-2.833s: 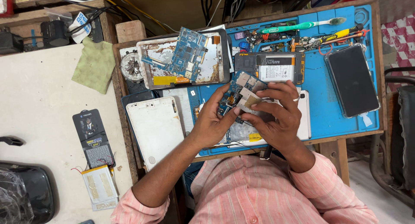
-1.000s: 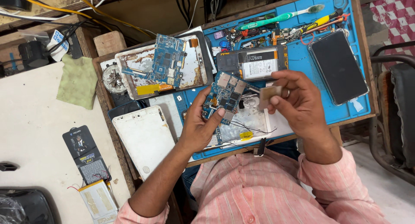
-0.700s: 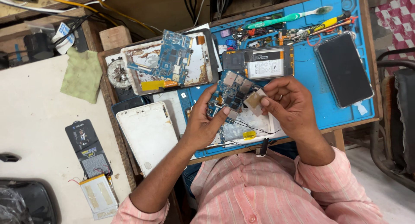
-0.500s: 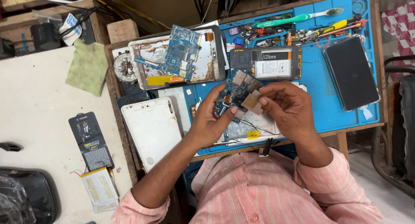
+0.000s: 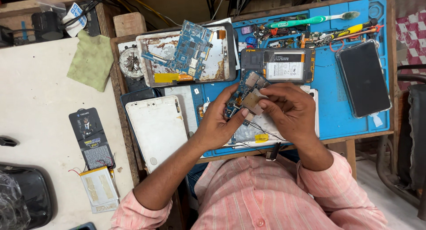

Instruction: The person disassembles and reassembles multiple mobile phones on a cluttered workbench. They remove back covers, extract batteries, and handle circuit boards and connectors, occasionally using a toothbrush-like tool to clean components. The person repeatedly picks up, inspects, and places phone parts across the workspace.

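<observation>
Left hand: the left hand [image 5: 217,123] curls up from the near edge, fingers gripping the lower end of a small circuit board [image 5: 243,93].
Right hand: the right hand [image 5: 288,110] pinches a metal shield [image 5: 252,101] on it.
Surroundings: white back cover [image 5: 156,131] left, opened tablet [image 5: 186,57] far, dark phone [image 5: 364,78] right.
Board: above the blue mat [image 5: 330,97], long axis running near-left to far-right.

The mat [image 5: 328,88] is blue rubbery stuff, matt & smooth, on a rough wood bench [image 5: 128,23]. The phone [image 5: 364,79] w/ black glass looks shiny; the green cloth [image 5: 91,61] is soft & fuzzy. The small board [image 5: 248,90] has dull grey metal bits, the white back cover [image 5: 157,128] is smooth plastic.
</observation>
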